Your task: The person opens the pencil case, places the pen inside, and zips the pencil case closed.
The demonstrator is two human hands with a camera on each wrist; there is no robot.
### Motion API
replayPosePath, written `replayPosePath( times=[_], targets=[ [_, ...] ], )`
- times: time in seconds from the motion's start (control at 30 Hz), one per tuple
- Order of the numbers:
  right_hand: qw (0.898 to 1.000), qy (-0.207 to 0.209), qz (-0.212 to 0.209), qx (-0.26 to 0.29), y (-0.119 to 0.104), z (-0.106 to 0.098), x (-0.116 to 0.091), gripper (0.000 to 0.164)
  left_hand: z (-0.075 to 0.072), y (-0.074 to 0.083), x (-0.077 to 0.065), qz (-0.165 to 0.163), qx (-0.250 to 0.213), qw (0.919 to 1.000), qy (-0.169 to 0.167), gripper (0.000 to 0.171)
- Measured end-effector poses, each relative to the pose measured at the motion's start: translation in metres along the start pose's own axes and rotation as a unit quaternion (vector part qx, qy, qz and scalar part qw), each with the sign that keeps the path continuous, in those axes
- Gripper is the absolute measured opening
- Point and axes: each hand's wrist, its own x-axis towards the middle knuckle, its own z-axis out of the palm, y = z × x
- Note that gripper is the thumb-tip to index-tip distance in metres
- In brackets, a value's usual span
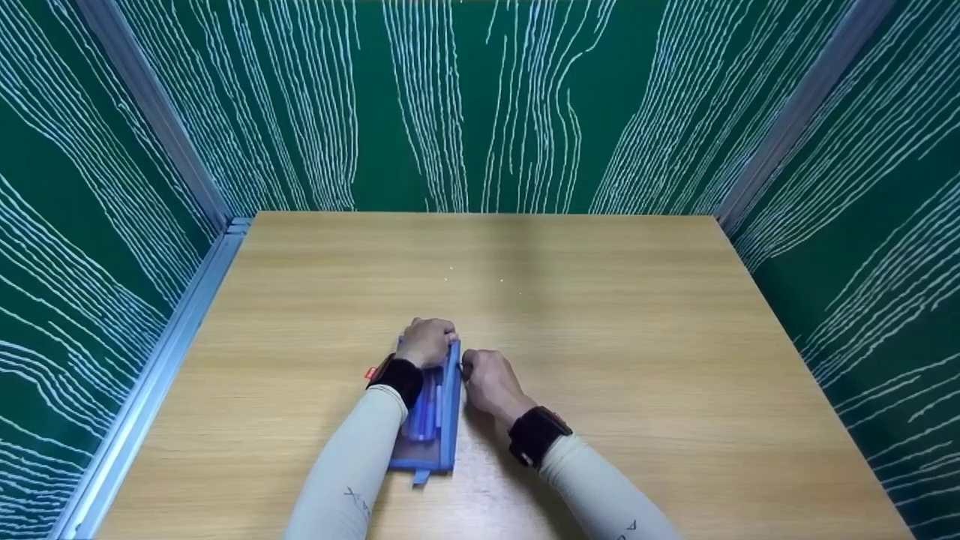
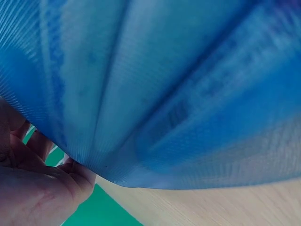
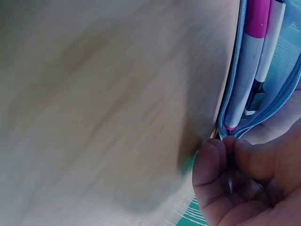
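A blue mesh zip pencil case (image 1: 449, 427) lies lengthwise on the table below my left forearm. My left hand (image 1: 426, 341) grips its far end; in the left wrist view the thumb and fingers hold the edge of the mesh (image 2: 155, 117). My right hand (image 3: 249, 176) pinches the zip where its two edges meet, and the fingertips hide the slider. Beyond that point the zip edges (image 3: 235, 61) stand apart. Through the gap show a marker with a pink cap and white barrel (image 3: 244, 77) and a slimmer white pen (image 3: 270, 47).
The pale wooden table (image 1: 615, 315) extends around both hands. Green panels (image 1: 480, 112) with white wavy lines rise at the back and sides. A metal rail (image 1: 161, 367) runs along the left edge. A short blue tab (image 1: 421, 476) sticks out at the case's near end.
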Motion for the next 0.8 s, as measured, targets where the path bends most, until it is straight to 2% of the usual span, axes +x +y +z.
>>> replayPosePath(
  times=[0.43, 0.67, 0.8],
  targets=[
    [0.999, -0.033, 0.011, 0.005, -0.004, -0.003, -0.006, 0.014, -0.001, 0.001, -0.002, 0.01, 0.001, 0.9999, 0.004, 0.02],
    [0.999, -0.019, -0.026, -0.016, -0.004, -0.003, -0.01, 0.012, -0.003, 0.003, -0.003, 0.018, 0.004, 0.9998, 0.01, 0.021],
    [0.999, -0.029, -0.024, -0.012, -0.004, -0.004, -0.011, 0.011, -0.003, 0.004, -0.003, 0.017, 0.002, 0.9998, 0.009, 0.021]
  ],
)
